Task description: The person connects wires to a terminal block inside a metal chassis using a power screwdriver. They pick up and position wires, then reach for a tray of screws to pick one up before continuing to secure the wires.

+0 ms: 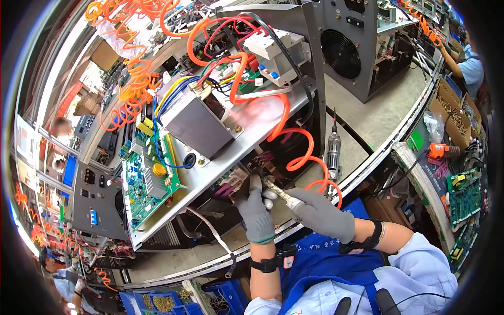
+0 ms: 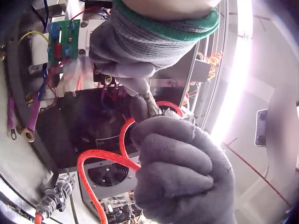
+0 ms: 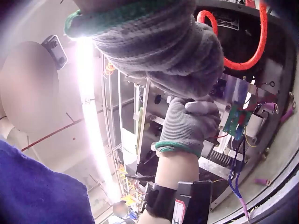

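Note:
My gloved right hand is curled round a pale, wrapped cable, whose mottled length sticks out between thumb and fingers. The gloved left hand is at its far end, fingers bent against it, below the edge of a metal chassis shelf. In the left wrist view the cable runs between the left fingertips and the right fist; the left hand partly hides its tip. The right wrist view shows the right hand in front of the left, with the cable hidden.
A transformer and green circuit board sit on the shelf. An orange coiled hose hangs right of it, near a pneumatic driver. A loose white cable dangles at left. Another fan-equipped cabinet stands behind.

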